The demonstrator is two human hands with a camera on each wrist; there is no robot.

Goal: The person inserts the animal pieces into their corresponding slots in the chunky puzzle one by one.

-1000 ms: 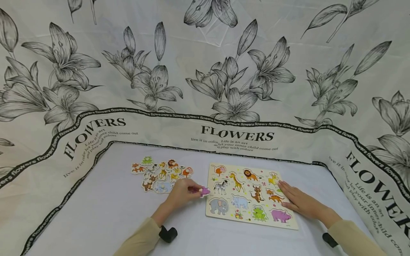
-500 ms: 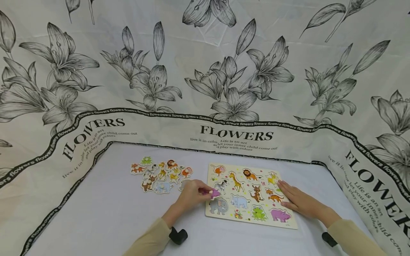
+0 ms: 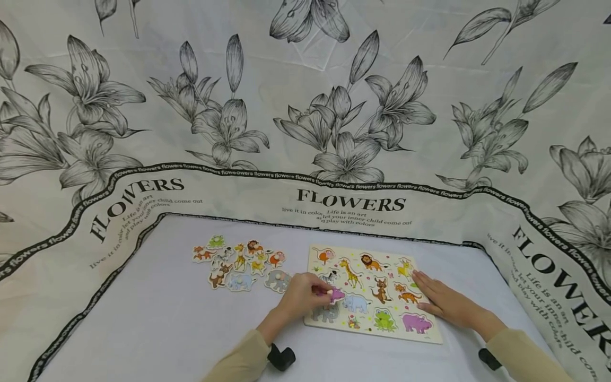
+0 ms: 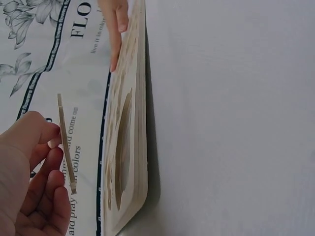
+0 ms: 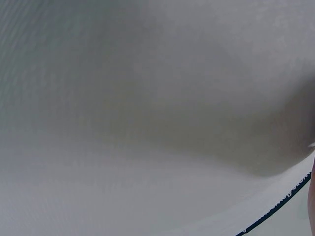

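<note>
My left hand (image 3: 302, 296) pinches a purple hippo puzzle piece (image 3: 337, 294) by its small knob, over the left part of the animal puzzle board (image 3: 363, 331). In the left wrist view the hippo piece (image 4: 67, 147) is seen edge-on, raised above the board's surface (image 4: 140, 162). My right hand (image 3: 451, 302) rests along the board's right edge with straight fingers. At the board's lower right lies a purple hippo picture (image 3: 417, 323). The piece and the left hand partly cover the zebra and elephant pictures. The right wrist view shows mostly blurred white cloth.
Several loose animal pieces lie in a cluster left of the board, among them a frog (image 3: 216, 241), a kangaroo (image 3: 219, 276) and an elephant piece (image 3: 277, 281). A white tablecloth (image 3: 157, 318) covers the table. Behind it hangs a flower-printed curtain (image 3: 229, 196).
My left hand has carried the hippo piece rightward, from the board's left edge to over the board. The elephant piece has come into view behind it. The right hand stays put.
</note>
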